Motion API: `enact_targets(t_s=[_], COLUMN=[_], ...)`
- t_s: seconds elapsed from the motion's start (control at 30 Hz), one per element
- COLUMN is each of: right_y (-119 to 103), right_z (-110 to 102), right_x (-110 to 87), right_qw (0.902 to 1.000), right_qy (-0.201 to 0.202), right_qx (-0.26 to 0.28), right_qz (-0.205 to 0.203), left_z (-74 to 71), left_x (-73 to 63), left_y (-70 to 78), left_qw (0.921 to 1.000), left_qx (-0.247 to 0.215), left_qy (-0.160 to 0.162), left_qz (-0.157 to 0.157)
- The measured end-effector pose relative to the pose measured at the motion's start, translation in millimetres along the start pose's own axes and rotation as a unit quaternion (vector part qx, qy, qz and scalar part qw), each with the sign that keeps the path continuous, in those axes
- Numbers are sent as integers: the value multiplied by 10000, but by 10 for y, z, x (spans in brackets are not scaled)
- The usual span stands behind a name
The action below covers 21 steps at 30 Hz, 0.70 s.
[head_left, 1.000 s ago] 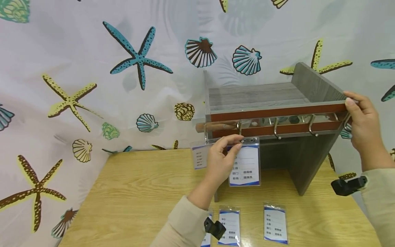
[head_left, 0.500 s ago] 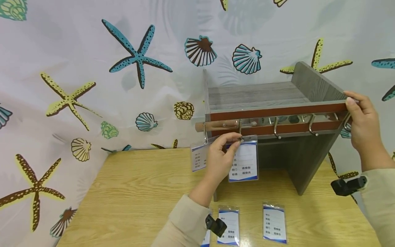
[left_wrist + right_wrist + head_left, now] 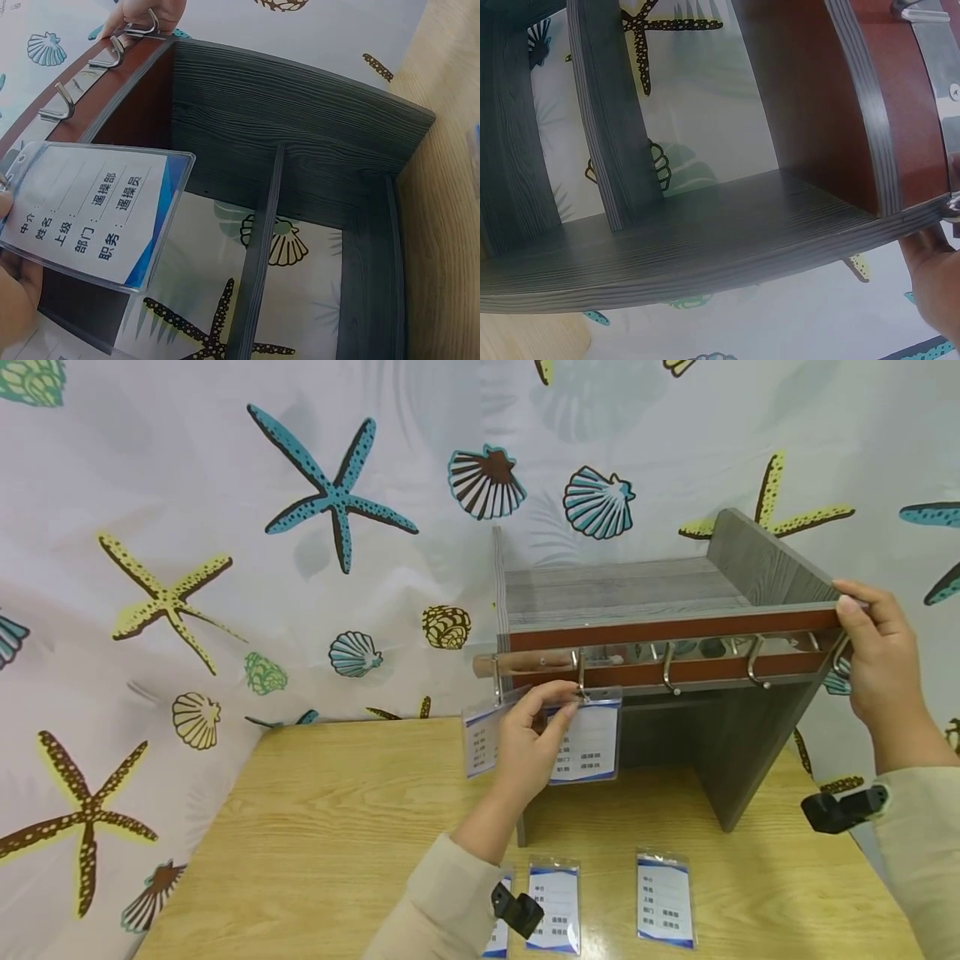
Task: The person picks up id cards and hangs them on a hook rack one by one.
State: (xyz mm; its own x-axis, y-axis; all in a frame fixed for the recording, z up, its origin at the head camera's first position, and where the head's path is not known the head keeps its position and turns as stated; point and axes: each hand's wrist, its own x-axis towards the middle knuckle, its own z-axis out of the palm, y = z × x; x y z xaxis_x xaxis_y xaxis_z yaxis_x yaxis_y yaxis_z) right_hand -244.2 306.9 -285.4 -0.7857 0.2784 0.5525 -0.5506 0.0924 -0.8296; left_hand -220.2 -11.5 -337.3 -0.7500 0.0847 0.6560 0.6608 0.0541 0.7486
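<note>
My left hand [image 3: 525, 747] pinches the top edge of a clear badge holder [image 3: 588, 739] with a white, blue-edged card. The holder's top is right at the second hook [image 3: 581, 670] on the metal rail, and the fingers partly cover it. In the left wrist view the badge holder [image 3: 97, 210] hangs tilted, its card lettering readable. Another badge holder [image 3: 481, 745] hangs at the first hook, partly behind my left hand. My right hand [image 3: 885, 672] grips the right front corner of the grey wooden shelf [image 3: 637, 628], thumb on the front, near the last hook.
Several badge holders lie on the wooden table [image 3: 337, 827] in front of the shelf: one at right [image 3: 665, 900], one nearer the middle [image 3: 553, 906], another partly behind the left sleeve. Hooks to the right [image 3: 670, 670] hold nothing. A shell-and-starfish cloth [image 3: 405, 552] hangs behind.
My left hand has drawn the badge holder slightly up and left, bringing its top edge to the second hook. My right hand keeps its grip on the shelf corner.
</note>
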Motion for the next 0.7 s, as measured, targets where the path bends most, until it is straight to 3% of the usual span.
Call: enact_targets(t_s=[0.3, 0.7], right_y=[18, 12], right_z=[7, 18], right_x=[-14, -5], right_qw=[9996, 9993], right_qy=[-29, 21], right_qx=[-272, 384], right_qz=[9, -12], left_z=[-120, -292], left_x=[-154, -405], left_y=[-21, -183], left_qw=[9989, 9941], left_qx=[120, 293], left_qy=[30, -231], left_qz=[-442, -1015])
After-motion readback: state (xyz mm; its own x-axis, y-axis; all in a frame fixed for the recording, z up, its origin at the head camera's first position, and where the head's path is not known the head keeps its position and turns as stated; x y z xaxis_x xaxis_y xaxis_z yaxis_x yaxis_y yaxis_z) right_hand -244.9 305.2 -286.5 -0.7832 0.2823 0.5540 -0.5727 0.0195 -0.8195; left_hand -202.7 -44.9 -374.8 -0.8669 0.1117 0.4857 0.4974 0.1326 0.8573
